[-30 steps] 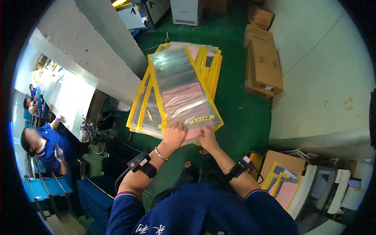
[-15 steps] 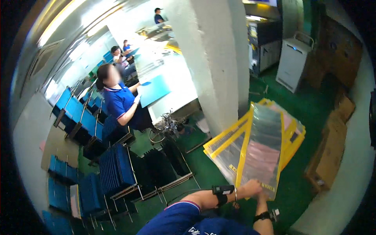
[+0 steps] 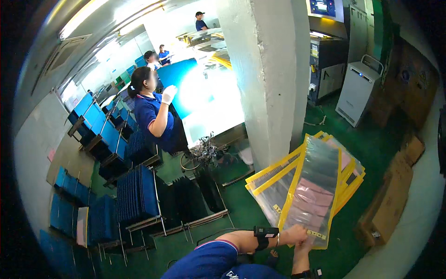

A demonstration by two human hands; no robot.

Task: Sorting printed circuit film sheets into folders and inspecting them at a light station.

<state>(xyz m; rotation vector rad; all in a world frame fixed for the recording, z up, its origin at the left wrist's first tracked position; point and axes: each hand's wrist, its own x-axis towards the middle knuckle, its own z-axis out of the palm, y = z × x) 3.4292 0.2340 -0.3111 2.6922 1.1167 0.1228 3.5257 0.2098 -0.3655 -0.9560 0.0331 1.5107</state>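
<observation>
A clear plastic sleeve (image 3: 317, 167) with yellow borders tops a fanned bundle of similar sleeves, and pink sheets show through it. At its lower left corner my left hand (image 3: 294, 234) has its fingers closed on the edge. My right hand (image 3: 302, 248) comes up from below and meets the left there, its fingers closed at the same corner and partly hidden. Under the top one, another yellow-edged sleeve (image 3: 274, 190) sticks out to the left, and more yellow edges (image 3: 351, 185) show on the right.
A white pillar (image 3: 281, 74) rises beyond the sleeves. Flattened cardboard (image 3: 392, 186) leans along the right wall, near a white wheeled cabinet (image 3: 358, 90). To the left stand racks of blue panels (image 3: 137, 197). A co-worker (image 3: 155, 109) handles a blue panel (image 3: 179, 86) at a bright table (image 3: 213, 118).
My view has shifted, so the scene sits lower and further right. The co-worker has raised the blue panel from the table. My hands stay together at the sleeve's lower corner.
</observation>
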